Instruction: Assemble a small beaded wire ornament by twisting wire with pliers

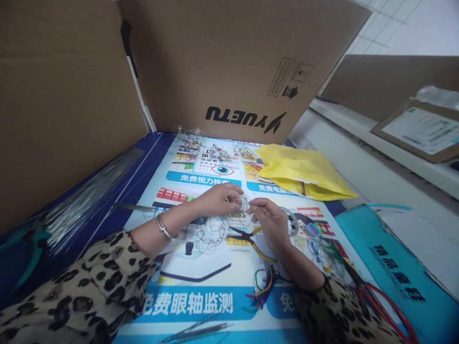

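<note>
In the middle of the table, my left hand (226,199) is closed, with thumb and fingers pinching a thin wire strand with small clear beads (245,204). From the other side my right hand (269,220) pinches the same fine strand; its exact ends are too small to make out. Below my left hand lies a tangle of beaded wire loops (211,236). Pliers with yellow handles (256,242) rest beside my right hand, partly under it. A clear ring-shaped roll (294,223) shows just behind my right wrist.
A yellow bag (304,169) lies behind my right hand. Coloured cords (264,289) and tweezers (201,330) are nearer me. Straight wires (96,196) and teal-handled pliers (30,253) lie left. Red-handled cutters (385,306) and a teal box (394,258) are right. Cardboard (229,62) stands behind.
</note>
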A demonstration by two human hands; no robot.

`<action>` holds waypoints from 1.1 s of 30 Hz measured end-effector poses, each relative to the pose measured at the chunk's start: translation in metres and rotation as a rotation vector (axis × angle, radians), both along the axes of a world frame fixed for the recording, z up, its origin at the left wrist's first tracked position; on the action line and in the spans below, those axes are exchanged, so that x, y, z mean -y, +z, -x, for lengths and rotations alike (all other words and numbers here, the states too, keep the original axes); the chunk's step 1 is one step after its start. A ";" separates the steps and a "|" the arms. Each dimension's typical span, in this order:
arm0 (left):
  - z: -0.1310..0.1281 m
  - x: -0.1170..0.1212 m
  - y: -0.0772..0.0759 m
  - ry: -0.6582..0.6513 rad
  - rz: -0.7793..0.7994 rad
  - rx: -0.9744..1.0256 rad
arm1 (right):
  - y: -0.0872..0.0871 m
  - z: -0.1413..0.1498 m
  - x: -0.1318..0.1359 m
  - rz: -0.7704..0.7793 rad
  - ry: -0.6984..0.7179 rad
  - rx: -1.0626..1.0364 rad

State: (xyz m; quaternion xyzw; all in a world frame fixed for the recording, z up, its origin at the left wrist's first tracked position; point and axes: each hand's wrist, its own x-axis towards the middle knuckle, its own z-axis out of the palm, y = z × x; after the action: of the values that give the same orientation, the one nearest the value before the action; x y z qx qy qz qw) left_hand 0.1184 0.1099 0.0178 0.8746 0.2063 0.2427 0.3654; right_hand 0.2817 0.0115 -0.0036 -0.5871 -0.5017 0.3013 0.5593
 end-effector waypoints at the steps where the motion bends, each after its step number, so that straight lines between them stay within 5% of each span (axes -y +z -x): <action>1: 0.000 0.000 0.000 0.000 -0.001 0.000 | 0.000 0.000 0.000 -0.003 0.000 0.002; 33: 0.000 0.001 0.002 -0.025 -0.001 -0.007 | 0.000 0.000 0.000 -0.010 0.026 -0.036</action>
State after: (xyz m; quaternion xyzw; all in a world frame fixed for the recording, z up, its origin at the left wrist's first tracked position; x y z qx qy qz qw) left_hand 0.1180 0.1089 0.0197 0.8782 0.1966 0.2352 0.3671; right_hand 0.2821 0.0110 -0.0036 -0.5723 -0.5007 0.3163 0.5672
